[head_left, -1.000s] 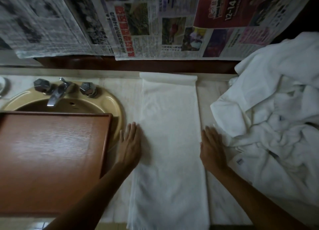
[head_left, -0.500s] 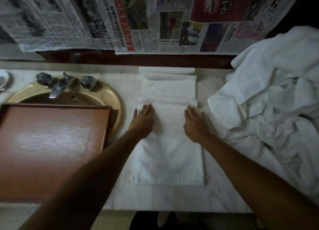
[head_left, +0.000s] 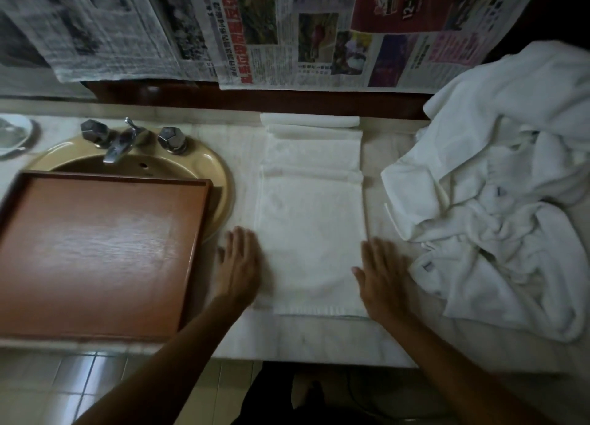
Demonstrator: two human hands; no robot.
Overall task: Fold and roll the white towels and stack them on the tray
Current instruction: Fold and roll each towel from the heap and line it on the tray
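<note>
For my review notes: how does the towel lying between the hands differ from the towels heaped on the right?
The folded towel lies flat and smooth as a neat strip on the counter, while the towel pile is crumpled and bunched. The folded towel has straight edges, with the left hand and right hand flat at its sides; the towel pile is untouched and rises well above the counter. Both are white cloth, and neither is on the tray.

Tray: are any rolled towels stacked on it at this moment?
No. The wooden tray over the sink shows only its bare brown base, while the folded towel lies flat on the counter.
</note>
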